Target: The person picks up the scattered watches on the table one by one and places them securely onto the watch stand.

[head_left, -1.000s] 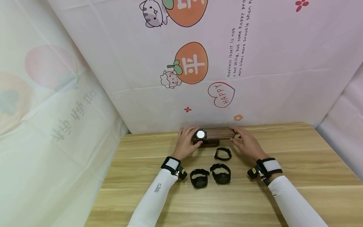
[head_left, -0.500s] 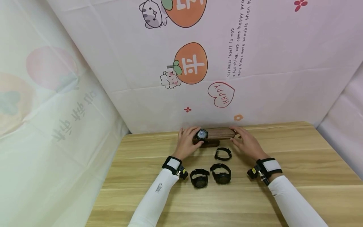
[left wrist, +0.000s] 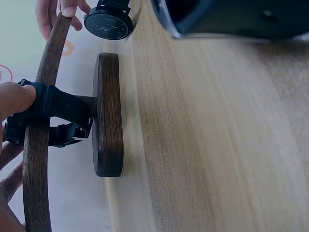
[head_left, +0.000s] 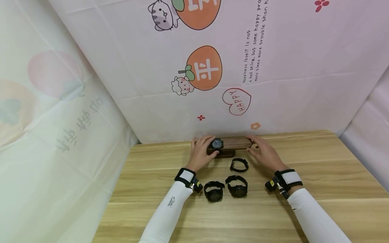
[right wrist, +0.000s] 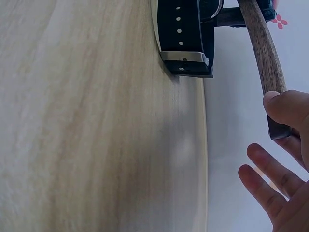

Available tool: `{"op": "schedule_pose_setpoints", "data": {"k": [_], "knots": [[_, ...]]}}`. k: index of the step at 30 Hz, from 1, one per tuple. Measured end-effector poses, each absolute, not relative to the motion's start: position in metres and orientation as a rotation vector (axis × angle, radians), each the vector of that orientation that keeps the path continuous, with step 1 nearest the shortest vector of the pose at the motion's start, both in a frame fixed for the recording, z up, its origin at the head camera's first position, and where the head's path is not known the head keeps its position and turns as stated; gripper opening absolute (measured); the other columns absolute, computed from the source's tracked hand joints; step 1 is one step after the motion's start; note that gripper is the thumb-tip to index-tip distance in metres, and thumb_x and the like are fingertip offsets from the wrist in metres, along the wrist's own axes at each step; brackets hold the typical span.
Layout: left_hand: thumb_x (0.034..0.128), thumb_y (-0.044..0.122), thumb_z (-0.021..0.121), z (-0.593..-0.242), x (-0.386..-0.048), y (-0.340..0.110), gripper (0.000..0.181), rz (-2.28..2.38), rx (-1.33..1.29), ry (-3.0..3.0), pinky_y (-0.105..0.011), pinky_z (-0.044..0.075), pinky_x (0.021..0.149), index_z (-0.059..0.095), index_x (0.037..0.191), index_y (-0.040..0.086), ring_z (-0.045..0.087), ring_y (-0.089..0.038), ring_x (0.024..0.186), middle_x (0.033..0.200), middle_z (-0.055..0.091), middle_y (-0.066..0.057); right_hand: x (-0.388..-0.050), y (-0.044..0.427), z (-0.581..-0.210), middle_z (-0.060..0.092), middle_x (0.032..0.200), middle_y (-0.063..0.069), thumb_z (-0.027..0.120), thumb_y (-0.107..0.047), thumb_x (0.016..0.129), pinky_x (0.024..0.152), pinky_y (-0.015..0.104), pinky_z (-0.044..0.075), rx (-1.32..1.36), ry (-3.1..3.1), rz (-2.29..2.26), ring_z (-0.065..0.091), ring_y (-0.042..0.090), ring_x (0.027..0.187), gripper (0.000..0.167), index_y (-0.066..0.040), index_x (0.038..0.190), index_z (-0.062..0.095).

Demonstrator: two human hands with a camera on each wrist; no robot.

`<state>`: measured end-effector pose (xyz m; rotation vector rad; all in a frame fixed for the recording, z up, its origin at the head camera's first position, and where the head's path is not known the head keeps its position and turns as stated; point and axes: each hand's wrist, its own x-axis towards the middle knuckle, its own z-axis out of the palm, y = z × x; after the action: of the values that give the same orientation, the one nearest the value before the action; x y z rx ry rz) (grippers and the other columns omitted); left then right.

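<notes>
A dark wooden watch stand (head_left: pixel 237 143) stands at the back of the table, its crossbar raised on a base (left wrist: pixel 108 116). Around the bar's left part sits a black wristwatch (head_left: pixel 217 144), its strap looped under the bar. My left hand (head_left: pixel 200 153) grips this watch, with the thumb on its near side in the left wrist view. At the bar's right end, my right hand (head_left: pixel 265 155) pinches the wood between thumb and index finger; the other fingers spread away from it in the right wrist view.
A thin black wristwatch (head_left: pixel 239 165) lies just in front of the stand. Nearer me are two bulkier black wristwatches, one at left (head_left: pixel 213 191) and one at right (head_left: pixel 237 186). A printed white cloth (head_left: pixel 170 111) hangs directly behind the table (head_left: pixel 146 189).
The watch on the bar has slid slightly to the right with my left hand, and its face has gone from bright glare to dark. My right hand has stayed at the bar's end.
</notes>
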<state>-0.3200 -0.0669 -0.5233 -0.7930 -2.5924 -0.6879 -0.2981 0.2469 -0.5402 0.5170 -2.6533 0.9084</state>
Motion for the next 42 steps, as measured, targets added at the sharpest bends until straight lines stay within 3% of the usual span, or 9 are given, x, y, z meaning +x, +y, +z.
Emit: {"op": "schedule_pose_setpoints", "data": {"k": [20, 30, 42], "knots": [[0.0979, 0.032, 0.079, -0.525, -0.321, -0.075, 0.071, -0.750, -0.862, -2.558, -0.070, 0.022, 0.129, 0.048, 0.160, 0.017, 0.049, -0.030, 0.144, 0.155, 0.056, -0.009, -0.297, 0.246, -0.538, 0.055, 0.153, 0.024, 0.075, -0.013, 0.100, 0.112, 0.068, 0.047, 0.517, -2.641, 0.871, 0.053, 0.047, 0.139, 0.058, -0.004, 0.153, 0.052], [0.0974, 0.029, 0.080, -0.521, -0.319, -0.079, 0.071, -0.754, -0.877, -2.559, -0.065, 0.019, 0.133, 0.049, 0.159, 0.013, 0.047, -0.031, 0.147, 0.154, 0.056, -0.011, -0.296, 0.246, -0.537, 0.053, 0.156, 0.023, 0.074, -0.013, 0.101, 0.115, 0.068, 0.044, 0.498, -2.675, 0.871, 0.050, 0.046, 0.143, 0.059, -0.005, 0.155, 0.051], [0.0966, 0.028, 0.080, -0.521, -0.314, -0.085, 0.071, -0.784, -0.875, -2.546, -0.068, 0.019, 0.131, 0.049, 0.158, 0.010, 0.043, -0.036, 0.151, 0.156, 0.053, -0.015, -0.293, 0.245, -0.535, 0.052, 0.156, 0.025, 0.074, -0.014, 0.101, 0.115, 0.068, 0.044, 0.506, -2.662, 0.846, 0.049, 0.047, 0.143, 0.062, -0.002, 0.156, 0.049]]}}
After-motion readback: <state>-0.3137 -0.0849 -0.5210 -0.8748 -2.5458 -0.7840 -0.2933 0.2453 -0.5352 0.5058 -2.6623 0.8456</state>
